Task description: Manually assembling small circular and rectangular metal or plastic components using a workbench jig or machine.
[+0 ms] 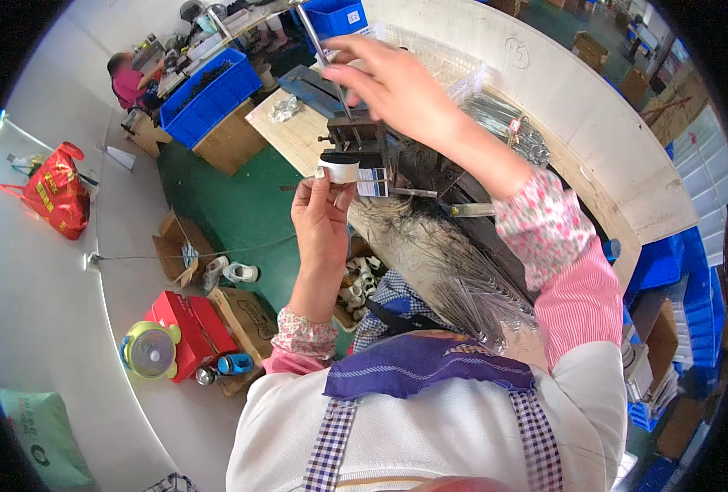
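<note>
My right hand [392, 82] is raised and closed around the thin metal lever [321, 49] of a small dark bench press [360, 139]. My left hand [321, 211] is just below the press, its fingers pinching a thin metal piece held up at the tool next to a roll of white tape [339, 170]. A large loose heap of thin metal wires [454, 271] lies on the bench below the press, in front of my body.
A pile of shiny finished wire parts [507, 127] lies beyond the press by a white mesh basket [442, 57]. Blue crates [208, 94] and cardboard boxes [232, 139] stand on the green floor. Another person [126, 82] sits far left. A red bag [56, 193], red box [190, 328] and small fan [150, 351] lie nearby.
</note>
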Demonstrator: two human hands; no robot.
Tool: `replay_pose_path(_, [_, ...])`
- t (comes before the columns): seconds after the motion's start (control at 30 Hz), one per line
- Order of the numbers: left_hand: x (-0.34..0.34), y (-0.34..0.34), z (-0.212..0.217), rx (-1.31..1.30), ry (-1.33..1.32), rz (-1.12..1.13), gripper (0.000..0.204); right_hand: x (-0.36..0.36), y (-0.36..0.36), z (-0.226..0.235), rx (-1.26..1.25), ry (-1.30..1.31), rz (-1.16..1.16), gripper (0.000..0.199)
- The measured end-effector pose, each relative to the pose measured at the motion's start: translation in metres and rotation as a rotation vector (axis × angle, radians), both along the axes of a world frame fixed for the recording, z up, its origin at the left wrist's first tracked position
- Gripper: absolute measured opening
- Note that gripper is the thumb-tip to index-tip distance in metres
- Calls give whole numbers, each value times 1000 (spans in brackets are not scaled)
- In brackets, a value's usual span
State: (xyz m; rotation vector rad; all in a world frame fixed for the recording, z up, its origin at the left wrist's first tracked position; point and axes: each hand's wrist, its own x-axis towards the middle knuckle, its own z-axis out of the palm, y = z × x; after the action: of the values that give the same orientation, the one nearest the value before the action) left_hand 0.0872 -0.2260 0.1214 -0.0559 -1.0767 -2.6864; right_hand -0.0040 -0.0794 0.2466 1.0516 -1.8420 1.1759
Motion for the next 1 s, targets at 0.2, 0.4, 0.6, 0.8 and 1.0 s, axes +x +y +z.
replay_pose_path(0.2, [-6, 8, 3, 25, -64, 124, 14, -21, -22, 8, -48, -579, 270, 27])
replay_pose_path(0.4, [-5, 8, 6, -13, -64, 168, 14, -28, -33, 0, -181, -408, 227, 29])
replay_pose_path(0.6, [-6, 6, 2, -58, -16, 153, 15, -35, -34, 31, -211, -311, 226, 21])
replay_pose_path(0.8, [-13, 18, 11, -34, -37, 164, 13, -21, -34, 41, -294, -380, 279, 26])
replay_pose_path(1.0, [-20, 27, 13, -36, 10, 178, 10, -28, -37, 45, -295, -362, 282, 27])
